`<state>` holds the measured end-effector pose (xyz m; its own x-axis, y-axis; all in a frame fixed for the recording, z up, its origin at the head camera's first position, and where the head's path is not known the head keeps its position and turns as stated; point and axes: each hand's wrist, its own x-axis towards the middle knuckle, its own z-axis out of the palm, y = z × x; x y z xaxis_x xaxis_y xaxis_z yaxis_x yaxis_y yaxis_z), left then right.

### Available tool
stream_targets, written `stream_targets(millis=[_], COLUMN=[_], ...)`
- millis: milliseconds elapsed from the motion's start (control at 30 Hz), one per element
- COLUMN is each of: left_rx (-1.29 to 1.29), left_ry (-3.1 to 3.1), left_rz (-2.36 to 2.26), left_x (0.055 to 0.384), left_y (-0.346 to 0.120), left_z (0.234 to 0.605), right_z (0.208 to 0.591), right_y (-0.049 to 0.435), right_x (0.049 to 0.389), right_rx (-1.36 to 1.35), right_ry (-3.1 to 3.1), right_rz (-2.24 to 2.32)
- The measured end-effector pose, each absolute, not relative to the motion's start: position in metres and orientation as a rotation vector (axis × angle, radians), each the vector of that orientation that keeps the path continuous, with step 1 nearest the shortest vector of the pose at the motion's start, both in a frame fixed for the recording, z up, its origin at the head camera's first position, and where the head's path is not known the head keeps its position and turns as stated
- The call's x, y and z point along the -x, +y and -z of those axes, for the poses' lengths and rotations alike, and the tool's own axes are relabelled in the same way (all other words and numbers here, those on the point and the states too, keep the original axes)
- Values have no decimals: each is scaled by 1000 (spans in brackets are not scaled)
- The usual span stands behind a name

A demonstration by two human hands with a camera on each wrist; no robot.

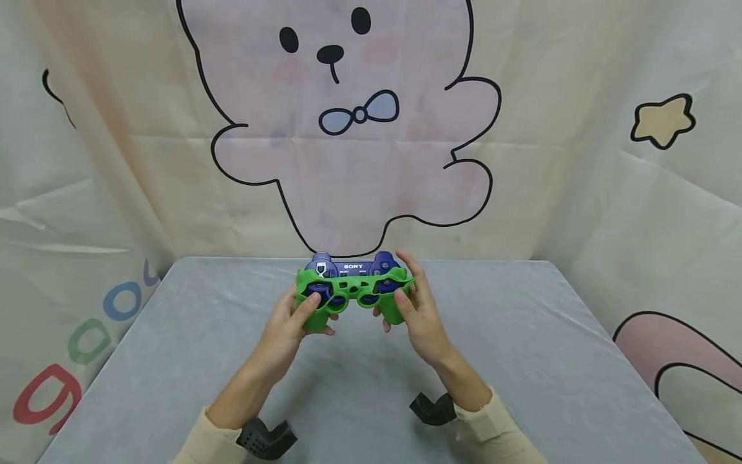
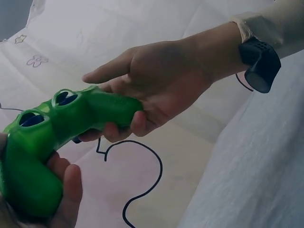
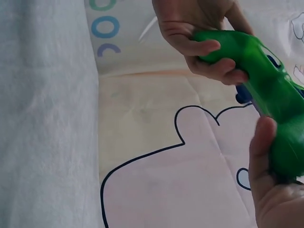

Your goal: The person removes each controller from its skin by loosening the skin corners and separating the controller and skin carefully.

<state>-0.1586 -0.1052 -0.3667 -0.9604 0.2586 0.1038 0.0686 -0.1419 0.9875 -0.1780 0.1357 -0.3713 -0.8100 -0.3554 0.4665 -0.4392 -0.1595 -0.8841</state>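
A blue SONY game controller (image 1: 353,267) is held up over the table with a green rubbery cover (image 1: 350,283) around its handles and front. Its back edge and shoulder parts show bare beyond the cover. My left hand (image 1: 284,325) grips the left handle, thumb on top near the stick opening and fingers curled beneath. The right hand (image 1: 428,325) grips the other handle, its thumb pressing the cover and its index finger reaching up along the side. In the left wrist view, dark blue sticks show inside the rings of the cover (image 2: 78,118).
A grey cloth-covered table (image 1: 359,399) lies below the hands. Behind it hangs a pale curtain (image 1: 533,161) printed with a cartoon bear. A black camera mount (image 1: 266,439) sits on the left wrist and another mount (image 1: 433,410) on the right.
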Motion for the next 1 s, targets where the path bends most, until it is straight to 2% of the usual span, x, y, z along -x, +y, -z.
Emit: stream_targets(millis=[233, 500, 1000], left_rx=[-404, -481, -343], left_ry=[1963, 1832, 1820], left_rz=[-2361, -2503, -2610], left_x=[158, 156, 157], left_y=[-105, -98, -96], left_z=[366, 368, 369], right_z=[368, 371, 372], right_y=[144, 140, 147], right_x=[182, 182, 187], right_rx=[-1006, -913, -992], right_ry=[-1971, -1902, -2026], right_rz=[-2060, -2010, -2002])
